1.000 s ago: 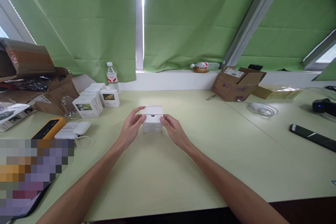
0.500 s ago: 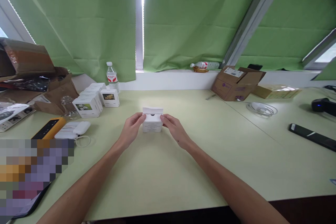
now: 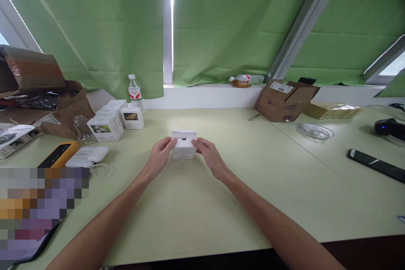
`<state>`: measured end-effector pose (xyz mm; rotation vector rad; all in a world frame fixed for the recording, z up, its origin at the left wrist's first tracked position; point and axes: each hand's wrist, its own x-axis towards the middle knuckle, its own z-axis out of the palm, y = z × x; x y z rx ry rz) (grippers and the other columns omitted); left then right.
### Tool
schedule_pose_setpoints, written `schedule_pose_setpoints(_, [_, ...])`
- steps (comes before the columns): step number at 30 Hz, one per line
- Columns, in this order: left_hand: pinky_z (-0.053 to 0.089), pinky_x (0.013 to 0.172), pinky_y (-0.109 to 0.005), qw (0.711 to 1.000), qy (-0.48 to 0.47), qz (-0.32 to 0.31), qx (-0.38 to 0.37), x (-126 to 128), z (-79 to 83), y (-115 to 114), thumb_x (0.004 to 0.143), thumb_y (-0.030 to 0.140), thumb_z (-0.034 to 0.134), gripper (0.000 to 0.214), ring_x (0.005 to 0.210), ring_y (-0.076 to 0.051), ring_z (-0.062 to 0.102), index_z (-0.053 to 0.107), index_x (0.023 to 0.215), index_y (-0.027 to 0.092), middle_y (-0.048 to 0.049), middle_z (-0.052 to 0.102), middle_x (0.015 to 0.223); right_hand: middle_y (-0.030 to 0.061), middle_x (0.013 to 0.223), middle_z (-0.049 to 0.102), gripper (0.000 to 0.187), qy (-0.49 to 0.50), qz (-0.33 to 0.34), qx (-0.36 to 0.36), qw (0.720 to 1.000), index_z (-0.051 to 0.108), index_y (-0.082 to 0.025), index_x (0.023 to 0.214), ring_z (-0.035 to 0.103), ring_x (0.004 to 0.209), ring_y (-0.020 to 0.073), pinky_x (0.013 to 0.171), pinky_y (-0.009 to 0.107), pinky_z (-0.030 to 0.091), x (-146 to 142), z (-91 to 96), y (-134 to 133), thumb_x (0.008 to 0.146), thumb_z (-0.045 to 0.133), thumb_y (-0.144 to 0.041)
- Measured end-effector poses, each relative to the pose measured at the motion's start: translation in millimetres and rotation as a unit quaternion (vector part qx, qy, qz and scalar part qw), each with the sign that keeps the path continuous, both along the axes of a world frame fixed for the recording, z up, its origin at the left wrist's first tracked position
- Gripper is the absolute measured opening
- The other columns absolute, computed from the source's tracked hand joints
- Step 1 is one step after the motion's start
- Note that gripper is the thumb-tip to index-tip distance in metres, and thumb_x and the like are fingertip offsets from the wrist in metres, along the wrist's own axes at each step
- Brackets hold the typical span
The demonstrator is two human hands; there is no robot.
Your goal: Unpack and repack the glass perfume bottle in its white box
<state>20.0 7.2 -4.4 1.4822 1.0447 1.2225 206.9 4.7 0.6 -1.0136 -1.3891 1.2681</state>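
A small white carton (image 3: 184, 152) stands upright on the pale table (image 3: 190, 206), with a flap raised along its far top edge and a dark half-round notch at the top. My left hand (image 3: 160, 154) grips its left side, the thumb at the upper corner. On the opposite side my right hand (image 3: 210, 156) holds it the same way, thumb at the top right corner. The fingers behind the carton are mostly hidden. Printed text on the near face is too small to read.
Several white cartons (image 3: 106, 128) with pictures stand at the back left beside an upright bottle (image 3: 135, 93). An orange-and-black device (image 3: 59, 154) and a white charger (image 3: 84, 156) lie left. A brown cardboard box (image 3: 280, 103), coiled cable (image 3: 316, 131) and black bar (image 3: 376, 164) are right.
The raised flap sits very slightly lower, and the right thumb has shifted a little to the left. Both hands keep their hold on the carton.
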Motion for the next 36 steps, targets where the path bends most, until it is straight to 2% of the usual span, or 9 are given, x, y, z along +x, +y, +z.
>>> schedule_pose_setpoints(6, [0.042,0.094,-0.035,0.999,-0.022,-0.032,-0.023,-4,0.6,-1,0.086,0.051,0.051,0.045,0.102,-0.024,0.058,0.067,0.108,0.014,-0.0080,0.067,0.107,0.0058,0.103,0.068,0.042,-0.001,0.025,-0.011,1.000,0.071,-0.021,0.101,0.060,0.097,0.0225,0.091,0.037,0.043,5,1.6,0,0.085,0.052,-0.056])
schedule_pose_setpoints(13, [0.042,0.093,-0.036,0.999,-0.011,-0.038,-0.026,-4,2.4,-1,0.085,0.049,0.054,0.043,0.102,-0.025,0.058,0.067,0.109,0.016,-0.0074,0.067,0.107,0.0052,0.097,0.068,0.038,0.010,0.026,-0.014,1.000,0.071,-0.020,0.095,0.059,0.094,0.0212,0.093,0.037,0.041,5,0.3,1,0.084,0.056,-0.053])
schedule_pose_setpoints(19, [0.044,0.087,-0.033,0.999,-0.004,-0.030,-0.027,-1,3.6,0,0.084,0.049,0.055,0.042,0.100,-0.025,0.059,0.068,0.105,0.015,-0.0068,0.068,0.102,0.0051,0.095,0.068,0.035,0.014,0.011,-0.004,1.000,0.070,-0.019,0.093,0.059,0.091,0.0206,0.090,0.036,0.042,1,0.2,2,0.084,0.057,-0.050])
schedule_pose_setpoints(23, [0.046,0.086,-0.034,1.000,0.006,-0.002,-0.008,0,-3.2,1,0.085,0.054,0.050,0.047,0.094,-0.024,0.060,0.067,0.100,0.013,-0.0075,0.068,0.098,0.0053,0.097,0.068,0.039,0.005,-0.002,-0.001,1.000,0.069,-0.019,0.096,0.059,0.089,0.0198,0.087,0.035,0.043,-1,-2.9,3,0.084,0.054,-0.053])
schedule_pose_setpoints(26, [0.047,0.088,-0.035,1.000,0.006,-0.008,0.009,0,-10.2,2,0.089,0.056,0.041,0.052,0.098,-0.024,0.060,0.063,0.108,0.012,-0.0103,0.066,0.108,0.0050,0.093,0.067,0.044,-0.014,-0.009,0.003,1.000,0.069,-0.019,0.092,0.059,0.087,0.0193,0.087,0.035,0.044,0,-5.8,4,0.085,0.049,-0.058])
schedule_pose_setpoints(31, [0.049,0.088,-0.036,0.996,0.053,-0.020,0.063,0,-13.6,2,0.081,0.048,0.061,0.052,0.104,-0.024,0.061,0.054,0.122,0.017,-0.0107,0.062,0.120,0.0054,0.085,0.067,0.050,-0.029,0.006,-0.002,1.000,0.068,-0.018,0.089,0.060,0.083,0.0201,0.083,0.035,0.047,4,-5.3,4,0.085,0.046,-0.063])
schedule_pose_setpoints(36, [0.049,0.089,-0.035,0.994,0.079,-0.018,0.080,2,-10.0,-2,0.085,0.045,0.057,0.045,0.102,-0.022,0.063,0.055,0.121,0.018,-0.0096,0.063,0.119,0.0063,0.090,0.067,0.049,-0.043,-0.004,0.032,0.999,0.068,-0.017,0.095,0.060,0.086,0.0207,0.083,0.035,0.048,4,-3.3,2,0.087,0.045,-0.060])
